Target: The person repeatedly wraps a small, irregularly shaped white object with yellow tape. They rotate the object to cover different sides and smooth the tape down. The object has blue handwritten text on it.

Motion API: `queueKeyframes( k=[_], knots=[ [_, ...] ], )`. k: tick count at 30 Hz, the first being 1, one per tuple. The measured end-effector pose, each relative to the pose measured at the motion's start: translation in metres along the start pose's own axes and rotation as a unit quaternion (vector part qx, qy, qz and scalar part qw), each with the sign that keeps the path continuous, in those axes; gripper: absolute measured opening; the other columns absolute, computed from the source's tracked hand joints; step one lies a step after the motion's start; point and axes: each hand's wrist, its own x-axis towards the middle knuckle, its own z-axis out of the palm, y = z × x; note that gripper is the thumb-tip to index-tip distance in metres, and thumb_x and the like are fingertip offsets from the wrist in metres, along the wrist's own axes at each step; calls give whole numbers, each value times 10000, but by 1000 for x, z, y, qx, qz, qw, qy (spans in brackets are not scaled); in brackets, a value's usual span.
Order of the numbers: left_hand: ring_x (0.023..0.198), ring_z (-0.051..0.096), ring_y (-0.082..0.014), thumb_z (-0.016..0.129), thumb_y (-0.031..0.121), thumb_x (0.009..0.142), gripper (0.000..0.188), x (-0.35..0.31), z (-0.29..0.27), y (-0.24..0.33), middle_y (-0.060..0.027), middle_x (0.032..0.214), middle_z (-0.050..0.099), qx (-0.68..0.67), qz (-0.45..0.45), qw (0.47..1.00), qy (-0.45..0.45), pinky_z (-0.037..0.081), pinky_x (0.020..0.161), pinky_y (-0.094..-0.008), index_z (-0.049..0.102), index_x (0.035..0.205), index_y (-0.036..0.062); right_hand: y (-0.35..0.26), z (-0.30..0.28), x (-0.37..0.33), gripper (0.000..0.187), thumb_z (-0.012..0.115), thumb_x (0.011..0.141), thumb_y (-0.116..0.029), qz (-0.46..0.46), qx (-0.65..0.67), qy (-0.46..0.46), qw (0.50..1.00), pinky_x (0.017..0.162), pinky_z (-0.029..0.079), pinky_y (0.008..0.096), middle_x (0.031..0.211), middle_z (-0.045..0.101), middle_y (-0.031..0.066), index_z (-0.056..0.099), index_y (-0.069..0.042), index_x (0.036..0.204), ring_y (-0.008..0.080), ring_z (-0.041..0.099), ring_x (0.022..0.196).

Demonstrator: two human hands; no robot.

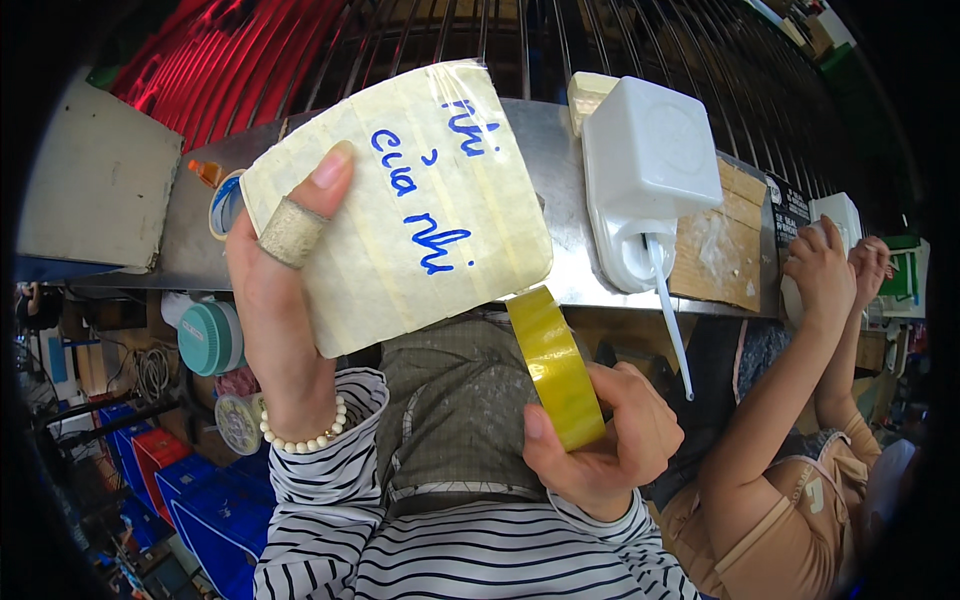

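Two hands share the work: the left hand (285,300) holds up a flat cream packet (400,205) wrapped in tape and marked in blue ink, thumb across its face and fingers hidden behind it, while the right hand (600,440) clenches one roll of yellow tape (555,365), whose free end meets the packet's lower right corner. The packet is raised in front of the steel tabletop (560,260), well above the lap. To lay the strip well, it seems best to keep the tape taut, draw the roll in line with the packet's edge, and press as it goes so no crease forms. Counted: one packet, one roll, one bandage on the left thumb (290,232), one bead bracelet (300,440), one white dispenser (645,170) on the tabletop, and one co-worker's pair of hands (840,265) at right.
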Motion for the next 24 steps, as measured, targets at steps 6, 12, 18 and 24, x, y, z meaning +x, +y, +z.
queueKeyframes(
  k=[6,12,18,24],
  knots=[
    [828,700,-176,757,320,825,527,-2,-3,2,-133,993,700,4,-3,1000,-2,549,753,-263,631,1177,-51,-2,-2,-1,453,821,732,-222,2,-10,-3,1000,466,422,299,708,655,146,558,50,981,215,550,491],
    [825,701,-175,751,312,830,518,-2,-3,3,-133,994,701,-6,-3,1000,1,550,746,-262,630,1178,-53,-2,3,0,348,875,687,-176,17,31,53,998,441,373,272,643,616,63,675,26,887,173,514,467],
    [827,700,-177,753,305,828,508,-2,-4,3,-136,988,702,-2,-3,1000,6,547,747,-267,639,1165,-57,-4,-2,-1,415,825,682,-208,8,1,16,1000,453,395,298,682,635,138,594,63,897,215,519,474],
    [826,699,-181,756,322,817,526,-3,-5,2,-141,982,701,12,-14,1000,-9,546,758,-271,641,1161,-59,-5,-7,-3,431,817,705,-245,4,0,17,1000,430,373,283,641,619,120,598,68,904,193,477,431]
  ],
)
